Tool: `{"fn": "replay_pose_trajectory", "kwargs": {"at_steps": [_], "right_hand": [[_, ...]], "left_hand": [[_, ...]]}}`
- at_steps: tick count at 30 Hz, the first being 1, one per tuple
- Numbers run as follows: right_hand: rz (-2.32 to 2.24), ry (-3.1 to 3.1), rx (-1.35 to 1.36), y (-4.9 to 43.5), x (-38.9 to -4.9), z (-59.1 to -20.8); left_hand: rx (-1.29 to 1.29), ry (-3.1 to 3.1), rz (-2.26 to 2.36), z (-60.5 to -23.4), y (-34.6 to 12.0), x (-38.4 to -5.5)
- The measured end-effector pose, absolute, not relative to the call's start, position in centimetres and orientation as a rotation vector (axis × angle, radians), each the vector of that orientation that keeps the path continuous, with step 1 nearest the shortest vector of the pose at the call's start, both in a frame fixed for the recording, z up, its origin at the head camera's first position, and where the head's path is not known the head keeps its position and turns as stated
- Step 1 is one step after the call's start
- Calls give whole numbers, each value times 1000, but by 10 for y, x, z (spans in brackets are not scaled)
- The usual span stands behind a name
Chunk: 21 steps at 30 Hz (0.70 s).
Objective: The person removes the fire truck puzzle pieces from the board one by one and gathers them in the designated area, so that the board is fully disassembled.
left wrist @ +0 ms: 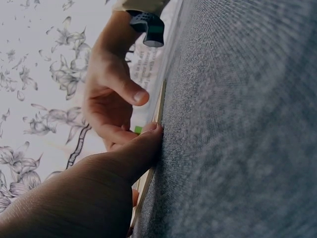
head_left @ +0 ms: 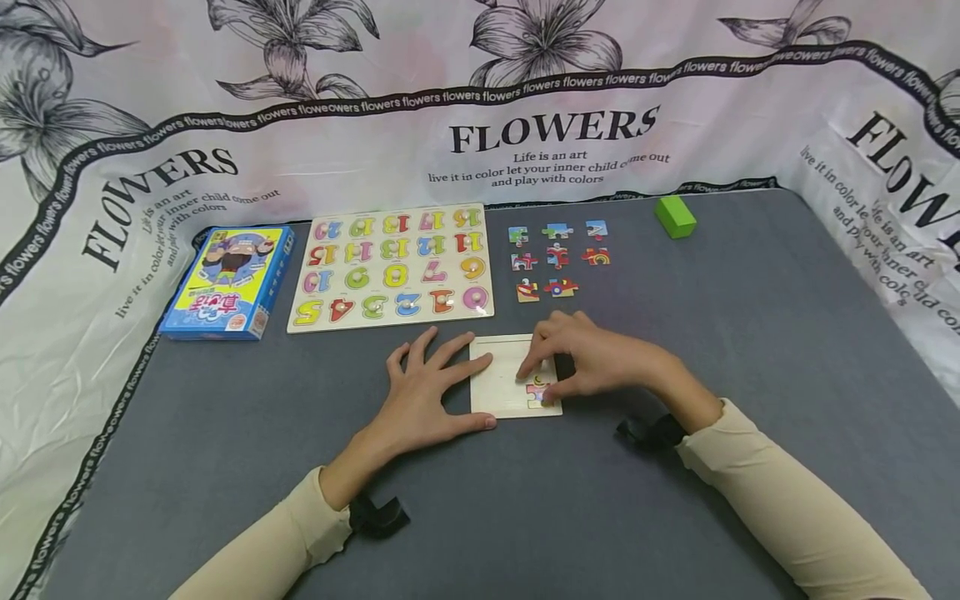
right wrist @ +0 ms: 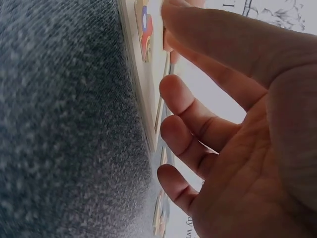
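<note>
A pale wooden puzzle tray (head_left: pixel 495 379) lies on the grey table in front of the person. My left hand (head_left: pixel 420 400) is spread at its left side, thumb and index finger on the rim; in the left wrist view the thumb rests against the tray's edge (left wrist: pixel 159 106). A colourful jigsaw piece (head_left: pixel 536 394) lies flat in the tray's lower right part. Over it is my right hand (head_left: pixel 600 358), thumb and index finger apart on either side of the piece. In the right wrist view the other fingers (right wrist: pixel 177 94) hang loosely bent.
Several loose jigsaw pieces (head_left: pixel 557 256) lie in rows beyond the tray. A number board (head_left: pixel 390 267) and a blue puzzle box (head_left: pixel 228 283) are at the back left. A green block (head_left: pixel 676 217) sits at the back right, before the flowered cloth (head_left: pixel 360 158).
</note>
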State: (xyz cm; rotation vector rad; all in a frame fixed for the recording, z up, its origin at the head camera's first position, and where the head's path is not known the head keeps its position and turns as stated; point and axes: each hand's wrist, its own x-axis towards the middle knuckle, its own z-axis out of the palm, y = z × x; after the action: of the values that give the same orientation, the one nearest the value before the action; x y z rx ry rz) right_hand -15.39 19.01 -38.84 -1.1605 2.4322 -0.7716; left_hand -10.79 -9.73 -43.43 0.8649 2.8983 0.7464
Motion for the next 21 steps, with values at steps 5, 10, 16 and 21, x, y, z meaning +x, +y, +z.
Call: {"fn": "replay_pose_trajectory", "kwargs": {"at_steps": [5, 10, 16, 21], "right_hand": [[-724, 2428, -1190, 190, -154, -388], [-696, 2414, -1187, 191, -154, -390], [-709, 2386, -1176, 193, -155, -389], [-715, 2368, -1175, 194, -155, -388]], "left_hand": [[869, 2900, 743, -434, -97, -108], [867, 2902, 737, -434, -97, -108], [856, 2898, 738, -435, -97, -109], [856, 2895, 744, -436, -97, -108]]}}
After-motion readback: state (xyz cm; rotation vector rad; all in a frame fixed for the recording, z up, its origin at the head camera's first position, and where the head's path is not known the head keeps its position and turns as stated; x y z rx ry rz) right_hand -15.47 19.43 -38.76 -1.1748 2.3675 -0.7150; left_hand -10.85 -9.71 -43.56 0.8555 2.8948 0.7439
